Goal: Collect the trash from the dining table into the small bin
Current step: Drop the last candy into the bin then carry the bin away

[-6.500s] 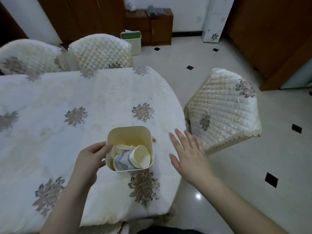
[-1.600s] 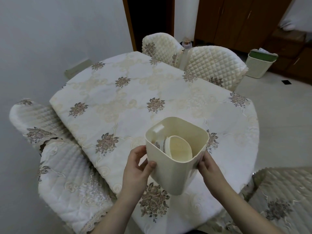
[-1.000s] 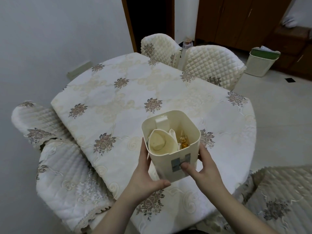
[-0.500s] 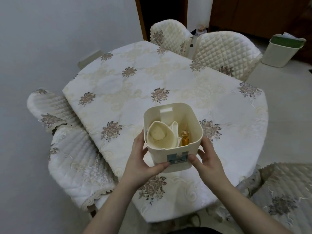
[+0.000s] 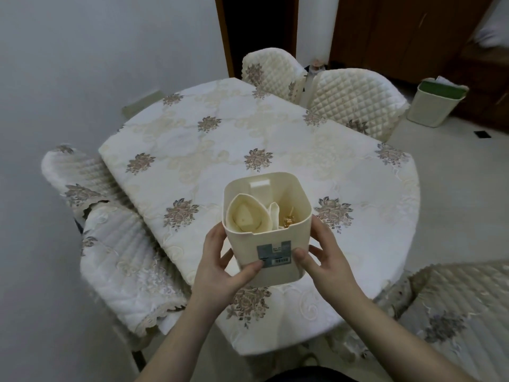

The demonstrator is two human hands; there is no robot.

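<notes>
Table (image 5: 275, 139) bare; 2 hands, left (image 5: 220, 267) and right (image 5: 326, 260), clasped bin (image 5: 271, 244) above near edge; cup (image 5: 246, 213) inside.

Soft, even indoor light with a cool grey cast fills the room; no lamp or window shows and nothing glares. Shadows are faint: a weak one lies under the small bin (image 5: 271, 244) and beneath the hanging edge of the tablecloth (image 5: 303, 150). The doorway (image 5: 259, 31) at top is nearly black. Wide-angle distortion bends the wall and chairs outward at the edges. The centre is fairly sharp, while corners smear, and the label print on the bin is too blurred to read
</notes>
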